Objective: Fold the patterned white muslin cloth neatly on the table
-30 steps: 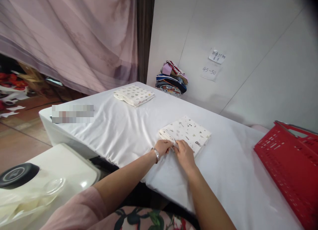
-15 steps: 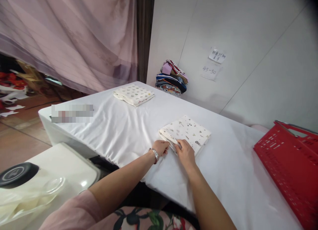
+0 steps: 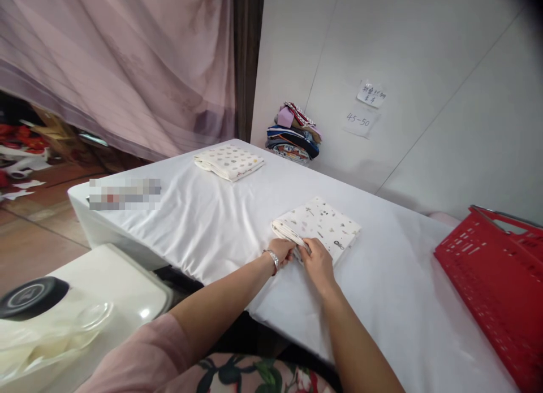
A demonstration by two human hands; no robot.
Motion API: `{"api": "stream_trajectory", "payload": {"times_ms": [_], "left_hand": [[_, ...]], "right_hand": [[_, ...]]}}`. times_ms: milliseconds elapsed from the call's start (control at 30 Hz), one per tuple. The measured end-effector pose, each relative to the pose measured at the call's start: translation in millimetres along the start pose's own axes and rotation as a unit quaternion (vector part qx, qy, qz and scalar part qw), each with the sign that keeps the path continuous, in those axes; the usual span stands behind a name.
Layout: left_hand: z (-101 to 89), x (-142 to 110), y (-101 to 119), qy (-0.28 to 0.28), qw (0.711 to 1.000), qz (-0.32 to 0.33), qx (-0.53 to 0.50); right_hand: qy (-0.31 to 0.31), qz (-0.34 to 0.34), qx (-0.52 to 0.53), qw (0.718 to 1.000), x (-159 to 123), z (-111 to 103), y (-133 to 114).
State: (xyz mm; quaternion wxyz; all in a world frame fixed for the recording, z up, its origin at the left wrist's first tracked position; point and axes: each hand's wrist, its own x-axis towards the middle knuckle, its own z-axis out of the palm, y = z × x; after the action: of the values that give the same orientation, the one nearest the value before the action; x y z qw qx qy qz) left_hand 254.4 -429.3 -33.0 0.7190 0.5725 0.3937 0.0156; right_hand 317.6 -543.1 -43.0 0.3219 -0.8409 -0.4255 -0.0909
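Note:
A folded white cloth [image 3: 324,223] with small printed motifs lies on the white-covered table [image 3: 382,251] in front of me. My left hand [image 3: 282,250], with a silver bracelet at the wrist, is closed at the near left edge of this cloth, its fingertips tucked against the folded layers. Right beside it, my right hand [image 3: 317,263] grips the same near edge, thumb and fingers around the layers. Farther back on the table rests a second folded white cloth [image 3: 229,160], dotted with grey and yellow shapes; neither hand touches it.
On the right stands a red perforated plastic basket [image 3: 492,285]. Stacked folded clothes [image 3: 293,138] sit beyond the table by the wall. A cream-coloured surface with a black round object [image 3: 34,298] is at lower left. A pink curtain [image 3: 139,59] hangs behind.
My left hand has moved slightly right and up, closer to my right hand at the cloth's edge. The right hand and both cloths are nearly where they were.

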Motion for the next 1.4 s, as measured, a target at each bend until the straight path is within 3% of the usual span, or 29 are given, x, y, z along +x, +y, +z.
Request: {"api": "stream_trajectory", "payload": {"times_ms": [267,567,867,1067,1400], "left_hand": [[0.6,-3,-2,0.000,0.999,0.024,0.027],[-3.1,-4,-4,-0.006,0.998,0.058,0.000],[-12.1,-5,-8,-0.015,0.994,0.108,0.015],[-25.2,-8,-8,0.002,0.999,0.047,0.007],[-11.6,-9,-7,-0.011,0.999,0.004,-0.040]], "right_hand": [[0.020,-0.031,-0.037,0.999,-2,3,1],[-0.030,-0.075,-0.091,0.993,-2,0,-6],[-0.025,-0.026,-0.109,0.993,-1,6,-2],[-0.008,0.002,-0.054,0.999,0,5,0],[-0.003,0.008,-0.035,0.999,-1,3,-2]]}}
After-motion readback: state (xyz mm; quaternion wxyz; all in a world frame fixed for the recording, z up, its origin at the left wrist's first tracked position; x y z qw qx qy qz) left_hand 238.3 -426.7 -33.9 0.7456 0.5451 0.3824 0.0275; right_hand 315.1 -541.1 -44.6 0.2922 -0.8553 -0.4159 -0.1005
